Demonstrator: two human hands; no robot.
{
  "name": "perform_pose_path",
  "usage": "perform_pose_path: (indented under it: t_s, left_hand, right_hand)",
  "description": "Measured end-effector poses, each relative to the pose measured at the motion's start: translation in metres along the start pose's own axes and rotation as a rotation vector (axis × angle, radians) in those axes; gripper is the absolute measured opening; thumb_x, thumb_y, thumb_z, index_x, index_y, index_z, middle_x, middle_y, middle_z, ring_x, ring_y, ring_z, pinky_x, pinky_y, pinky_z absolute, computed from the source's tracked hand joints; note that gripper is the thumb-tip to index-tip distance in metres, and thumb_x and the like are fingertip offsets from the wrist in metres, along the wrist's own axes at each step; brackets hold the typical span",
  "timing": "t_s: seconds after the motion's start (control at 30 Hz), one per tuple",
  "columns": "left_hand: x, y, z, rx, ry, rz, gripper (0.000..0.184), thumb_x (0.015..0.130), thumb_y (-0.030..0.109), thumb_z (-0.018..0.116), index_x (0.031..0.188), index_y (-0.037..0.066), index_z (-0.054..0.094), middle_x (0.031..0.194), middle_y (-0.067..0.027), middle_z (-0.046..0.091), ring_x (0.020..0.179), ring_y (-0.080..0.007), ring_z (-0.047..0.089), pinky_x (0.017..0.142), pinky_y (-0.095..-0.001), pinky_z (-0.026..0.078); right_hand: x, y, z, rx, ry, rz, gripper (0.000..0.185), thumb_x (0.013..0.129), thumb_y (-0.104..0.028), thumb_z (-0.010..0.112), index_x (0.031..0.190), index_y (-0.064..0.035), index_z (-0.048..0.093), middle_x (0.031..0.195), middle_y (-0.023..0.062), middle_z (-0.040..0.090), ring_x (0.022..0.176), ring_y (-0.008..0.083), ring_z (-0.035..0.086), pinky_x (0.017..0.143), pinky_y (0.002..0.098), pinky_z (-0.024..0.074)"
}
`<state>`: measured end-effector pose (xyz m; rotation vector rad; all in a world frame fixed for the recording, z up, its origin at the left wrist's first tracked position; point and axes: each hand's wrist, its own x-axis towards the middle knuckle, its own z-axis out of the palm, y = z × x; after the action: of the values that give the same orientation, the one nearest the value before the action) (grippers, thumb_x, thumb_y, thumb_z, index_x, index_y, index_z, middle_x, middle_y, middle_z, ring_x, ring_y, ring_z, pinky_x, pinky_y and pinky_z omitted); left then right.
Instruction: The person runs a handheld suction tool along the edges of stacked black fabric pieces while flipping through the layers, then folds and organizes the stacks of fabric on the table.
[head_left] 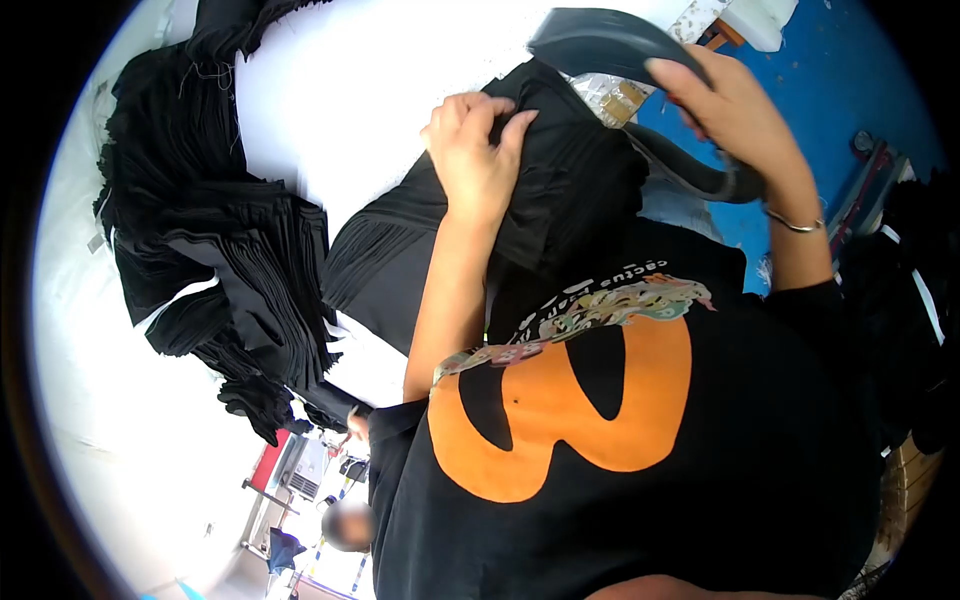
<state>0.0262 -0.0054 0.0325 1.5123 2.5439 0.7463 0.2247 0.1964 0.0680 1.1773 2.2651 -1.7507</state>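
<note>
My left hand (472, 155) rests on a stack of black cloth pieces (580, 185), thumb and fingers curled with the tips pinching the top layer. Up at the right, my right hand (738, 108) is closed round a wide, dark, curved band (605, 42). One end of this band reaches left over the white table, and another part bends below the hand toward the cloth's edge. What the band is made of cannot be told. Beside my left arm, more black cloth layers (385, 235) fan out.
A large heap of layered black cloth (230, 230) lies on the left of the white table (340, 80). Past the table's right edge is a blue floor (840, 70) with dark equipment (872, 185). Black cloth (910, 290) is piled at far right. Another person (350, 525) is at lower left.
</note>
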Motion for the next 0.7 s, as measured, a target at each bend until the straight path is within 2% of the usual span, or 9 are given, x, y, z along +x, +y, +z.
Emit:
perform_pose_path:
  t_s: [0.07,0.13,0.17,0.27,0.5,0.53,0.6,0.63,0.7]
  left_hand:
    - [0.006,0.002,0.007,0.024,0.01,-0.002,0.013,0.077,0.012,0.083,0.087,0.007,0.075,0.092,-0.0049,0.068,0.09,-0.0256,0.061,0.083,-0.0364,0.046]
    - [0.009,-0.002,0.021,-0.377,-0.039,-0.157,0.011,0.08,0.008,0.079,0.088,0.003,0.074,0.087,-0.0093,0.068,0.085,-0.0277,0.063,0.08,-0.0363,0.049]
    - [0.008,-0.003,0.021,-0.453,-0.018,-0.22,0.009,0.083,0.003,0.074,0.092,-0.001,0.073,0.086,-0.0127,0.067,0.081,-0.0273,0.065,0.079,-0.034,0.051]
    - [0.008,-0.008,0.016,-0.581,-0.131,-0.348,0.011,0.088,0.0,0.07,0.098,-0.002,0.074,0.089,-0.0109,0.07,0.083,-0.0204,0.066,0.08,-0.028,0.051]
    - [0.009,-0.004,0.011,-0.663,-0.159,-0.507,0.013,0.091,0.005,0.071,0.101,-0.002,0.075,0.089,-0.009,0.072,0.082,-0.0144,0.065,0.079,-0.0257,0.051]
    - [0.008,0.0,-0.003,-0.659,-0.157,-0.504,0.013,0.091,0.005,0.071,0.101,-0.002,0.075,0.089,-0.009,0.072,0.082,-0.0144,0.065,0.079,-0.0257,0.051]
    - [0.005,-0.003,-0.038,-0.628,-0.547,-0.185,0.014,0.097,0.008,0.068,0.102,-0.003,0.074,0.094,-0.0083,0.074,0.086,-0.0131,0.066,0.08,-0.0247,0.051]
    - [0.002,-0.009,-0.048,-0.934,-0.751,-0.54,0.015,0.098,0.01,0.067,0.102,-0.003,0.072,0.089,-0.0091,0.072,0.082,-0.0133,0.065,0.073,-0.0264,0.052]
    - [-0.002,-0.003,-0.041,-0.69,-0.574,-0.613,0.014,0.097,0.01,0.068,0.103,-0.003,0.07,0.088,-0.0092,0.07,0.08,-0.0125,0.063,0.071,-0.0273,0.052]
  right_hand:
    - [-0.005,0.015,-0.006,0.029,-0.062,-0.02,0.059,0.096,-0.06,0.058,0.094,-0.0031,0.072,0.059,0.0036,0.055,0.049,0.0111,0.053,0.046,0.0268,0.0417]
    - [-0.004,0.012,0.004,-0.056,-0.107,-0.116,0.06,0.097,-0.061,0.056,0.094,-0.0029,0.072,0.059,0.0031,0.055,0.049,0.0113,0.055,0.047,0.027,0.043]
    - [0.005,0.015,0.016,-0.14,-0.011,-0.31,0.058,0.099,-0.059,0.055,0.09,-0.0033,0.071,0.06,0.0025,0.056,0.05,0.0109,0.057,0.047,0.0264,0.0441]
    - [0.017,0.009,0.016,0.144,-0.024,-0.063,0.056,0.1,-0.056,0.056,0.088,-0.0031,0.069,0.064,0.0038,0.059,0.05,0.0107,0.058,0.048,0.0246,0.0456]
    - [0.007,0.015,0.025,0.05,-0.047,-0.13,0.06,0.097,-0.06,0.057,0.086,-0.0018,0.067,0.057,0.0039,0.055,0.046,0.0122,0.058,0.046,0.0263,0.0473]
    - [0.013,0.015,0.03,0.086,-0.019,-0.127,0.06,0.098,-0.06,0.057,0.084,-0.0021,0.066,0.057,0.004,0.055,0.046,0.012,0.057,0.046,0.0264,0.0471]
    - [0.012,0.018,0.019,0.173,0.022,-0.144,0.059,0.099,-0.058,0.055,0.083,-0.0027,0.065,0.056,0.0035,0.055,0.045,0.0112,0.055,0.047,0.0257,0.0459]
    - [0.006,0.019,0.007,0.13,0.032,-0.159,0.057,0.099,-0.057,0.056,0.084,-0.0029,0.066,0.055,0.0014,0.054,0.045,0.01,0.055,0.046,0.0249,0.0439]
    - [-0.014,0.01,-0.005,0.115,0.012,-0.083,0.055,0.098,-0.056,0.058,0.088,-0.0032,0.068,0.056,0.0016,0.054,0.045,0.0103,0.055,0.045,0.0246,0.0424]
